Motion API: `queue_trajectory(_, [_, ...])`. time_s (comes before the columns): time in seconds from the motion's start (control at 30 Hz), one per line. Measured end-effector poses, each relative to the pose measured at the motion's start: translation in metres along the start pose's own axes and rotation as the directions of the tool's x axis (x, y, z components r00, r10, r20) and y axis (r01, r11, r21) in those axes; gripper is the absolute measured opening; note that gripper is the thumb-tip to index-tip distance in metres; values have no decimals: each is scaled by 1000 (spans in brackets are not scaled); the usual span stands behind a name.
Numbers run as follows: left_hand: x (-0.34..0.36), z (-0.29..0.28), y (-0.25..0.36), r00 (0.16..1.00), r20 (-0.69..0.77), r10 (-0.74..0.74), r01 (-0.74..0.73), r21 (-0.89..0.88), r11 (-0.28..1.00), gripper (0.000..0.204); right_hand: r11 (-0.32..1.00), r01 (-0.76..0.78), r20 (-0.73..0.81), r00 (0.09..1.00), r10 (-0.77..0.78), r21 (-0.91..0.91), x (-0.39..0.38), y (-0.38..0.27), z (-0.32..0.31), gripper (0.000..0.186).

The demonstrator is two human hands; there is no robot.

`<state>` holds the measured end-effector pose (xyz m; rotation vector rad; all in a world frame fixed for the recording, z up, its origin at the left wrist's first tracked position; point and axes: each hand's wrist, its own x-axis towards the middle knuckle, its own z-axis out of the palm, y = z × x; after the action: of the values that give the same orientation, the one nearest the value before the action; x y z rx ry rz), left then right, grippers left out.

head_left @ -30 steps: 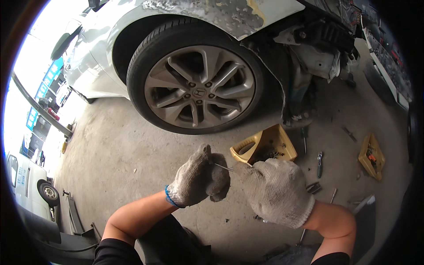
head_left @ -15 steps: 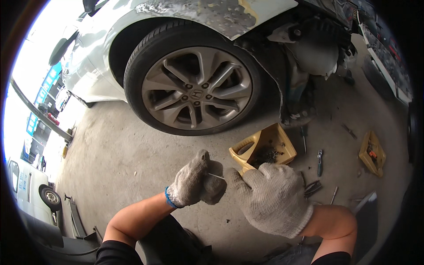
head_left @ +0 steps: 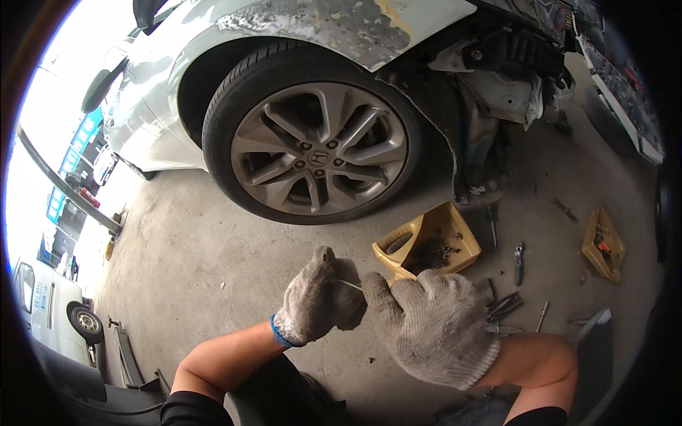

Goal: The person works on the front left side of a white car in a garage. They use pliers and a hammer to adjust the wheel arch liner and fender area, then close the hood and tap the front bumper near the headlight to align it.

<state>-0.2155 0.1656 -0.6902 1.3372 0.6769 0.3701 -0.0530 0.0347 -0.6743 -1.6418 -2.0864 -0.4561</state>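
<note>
My left hand [head_left: 312, 298], in a dirty whitish knit glove with a blue cuff edge, is closed. From its fingers a thin pale rod [head_left: 347, 284] sticks out toward my right hand [head_left: 437, 326]. That hand wears a matching glove and is turned back-up, its fingers curled. The rod's end meets its fingertips, and what else they grip is hidden. Just beyond the right hand lies a yellow cut-open jug [head_left: 465, 245] with small dark fasteners inside.
A white car's wheel [head_left: 320, 156] stands ahead, under a fender [head_left: 341, 28] with scraped paint. On the concrete to the right lie a ratchet [head_left: 518, 264], a screwdriver [head_left: 492, 226], pliers [head_left: 506, 307] and a second yellow container [head_left: 604, 245]. A white van [head_left: 50, 298] stands at left.
The view has shifted slightly, so the scene sits a little lower. Both hands keep nearly the same pose, with the thin rod still between them.
</note>
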Motion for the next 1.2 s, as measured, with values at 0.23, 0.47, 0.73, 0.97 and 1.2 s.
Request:
queue_trajectory(0.23, [4,-3,4,995,97,39,-36,-30,999,49,998,37,-71,997,-41,-49,1,4,0,38])
queue_trajectory(0.47, [15,-18,-14,923,371,101,135,-560,818,60,996,13,-116,993,-23,-86,0,3,0,37])
queue_trajectory(0.73, [12,-26,-15,982,186,-23,77,-289,954,46,997,36,-185,982,-47,-65,0,9,4,44])
queue_trajectory(0.97, [16,-19,-5,983,181,-39,140,-591,795,38,996,18,-182,983,-33,-82,0,7,8,42])
queue_trajectory(1.2, [29,-28,-16,876,427,227,198,-745,637,27,997,-42,-121,992,34,-63,4,6,8,40])
